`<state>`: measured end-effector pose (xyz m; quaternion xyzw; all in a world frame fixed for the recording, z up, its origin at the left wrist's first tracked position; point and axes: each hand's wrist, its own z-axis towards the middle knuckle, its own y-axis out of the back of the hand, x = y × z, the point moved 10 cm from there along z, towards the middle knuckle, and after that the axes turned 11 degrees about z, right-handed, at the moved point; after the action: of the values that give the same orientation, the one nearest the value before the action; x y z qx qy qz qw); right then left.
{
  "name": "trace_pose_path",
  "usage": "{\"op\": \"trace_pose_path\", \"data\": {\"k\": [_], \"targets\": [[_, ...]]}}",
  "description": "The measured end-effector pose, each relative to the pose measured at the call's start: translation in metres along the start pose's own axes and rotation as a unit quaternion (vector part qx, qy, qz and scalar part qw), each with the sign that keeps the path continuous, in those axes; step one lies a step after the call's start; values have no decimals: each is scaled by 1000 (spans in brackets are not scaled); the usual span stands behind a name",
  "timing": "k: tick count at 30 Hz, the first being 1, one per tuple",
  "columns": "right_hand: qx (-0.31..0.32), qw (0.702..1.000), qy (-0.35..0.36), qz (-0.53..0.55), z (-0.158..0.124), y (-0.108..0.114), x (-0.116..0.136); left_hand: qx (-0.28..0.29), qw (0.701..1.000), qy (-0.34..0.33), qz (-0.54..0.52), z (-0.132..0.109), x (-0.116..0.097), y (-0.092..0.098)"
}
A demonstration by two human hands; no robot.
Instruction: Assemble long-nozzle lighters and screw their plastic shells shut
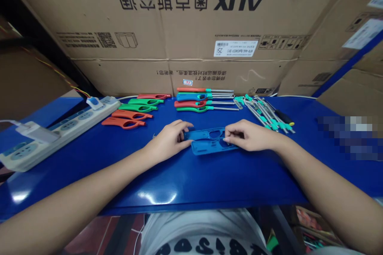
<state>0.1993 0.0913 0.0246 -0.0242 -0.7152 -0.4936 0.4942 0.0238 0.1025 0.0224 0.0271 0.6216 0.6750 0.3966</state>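
Two halves of a blue lighter casing lie side by side with their hollow insides up: a far half [202,134] and a near half [206,147]. My left hand [170,139] curls its fingers round the left end of the far half, with the thumb by the near half's corner. At the right end, my right hand [247,135] pinches thumb and fingertips together over the trigger openings. Whatever small part is in that pinch is too hidden to name. The right tips of both halves are covered by this hand.
Red, orange and green casings [128,122] lie at the left. Behind my hands are several assembled lighters [191,104]. Metal lighter tubes [261,113] with green parts and a black screwdriver [283,117] lie at the right. A power strip [68,127] borders the blue table [167,183]; cardboard [185,28] stands behind.
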Motion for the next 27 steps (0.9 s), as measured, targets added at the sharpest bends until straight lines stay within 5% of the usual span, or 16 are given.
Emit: {"op": "trace_pose_path", "data": {"k": [4,8,12,17,21,27], "targets": [[33,999,-14,-29,1,-11,-5,-14,1000,0,-6,0,-1,2],[-25,992,-4,-120,3,3,-4,-33,996,-36,68,-4,-18,13],[-168,971,-34,-166,-4,48,-14,-14,988,-106,114,-13,-45,12],[-341,871,-257,-243,-47,120,-67,34,981,-141,129,-21,-59,-3],[-342,834,-359,-241,-74,144,-107,46,976,-141,157,-20,-57,-8],[-315,843,-374,-225,-77,148,-129,42,973,-132,187,-18,-53,-4]]}}
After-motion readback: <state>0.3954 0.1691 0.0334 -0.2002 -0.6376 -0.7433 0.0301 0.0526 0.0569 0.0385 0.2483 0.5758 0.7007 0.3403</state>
